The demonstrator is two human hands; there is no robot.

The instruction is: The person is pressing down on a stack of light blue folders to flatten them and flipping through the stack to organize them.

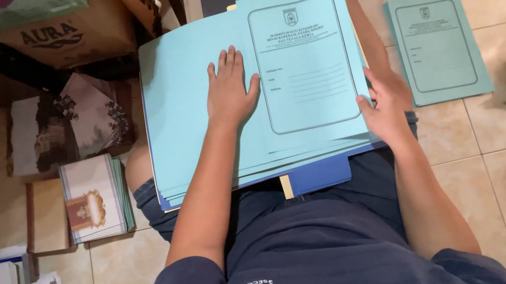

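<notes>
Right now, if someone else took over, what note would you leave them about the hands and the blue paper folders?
Left hand: flat, palm down on the open top light-blue paper folder.
Right hand: gripping that folder's right edge.
Stack of light-blue paper folders: on the lap.
Done: a separate light-blue folder pile lies closed on the tiled floor to the right.
Left: the lap stack.

Left hand lies flat, fingers spread — arm stretched forward; right hand curls, thumb on top, fingers tucked under.

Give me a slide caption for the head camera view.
Left hand flat on stacked light-blue folders, right hand gripping their edge.
</notes>
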